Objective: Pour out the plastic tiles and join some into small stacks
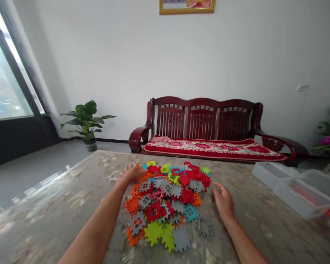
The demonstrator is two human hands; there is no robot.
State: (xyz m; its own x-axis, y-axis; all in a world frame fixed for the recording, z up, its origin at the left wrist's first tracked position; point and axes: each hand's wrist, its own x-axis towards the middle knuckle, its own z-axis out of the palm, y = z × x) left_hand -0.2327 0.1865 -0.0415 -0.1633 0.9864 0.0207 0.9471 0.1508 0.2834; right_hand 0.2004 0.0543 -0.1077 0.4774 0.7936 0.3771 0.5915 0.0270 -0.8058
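A heap of interlocking plastic building pieces (176, 190) in red, grey, orange, lime green and blue covers the middle of the table. Many are flat squares with notched edges, and some have window openings. My left hand (132, 172) lies at the heap's far left edge, fingers spread, beside orange and blue pieces; whether it touches them I cannot tell. On the right side, my right hand (224, 200) rests by the heap with its fingers apart and nothing in them. Nearest to me lie a lime green piece (154, 233) and a plain grey square (180, 239).
Clear plastic boxes (299, 196) stand at the table's right, with orange items near them. The patterned tablecloth (79, 187) spreads around the heap. Behind it is a dark red wooden bench (200, 121) with a red floral cover. A potted plant (88, 121) stands at left.
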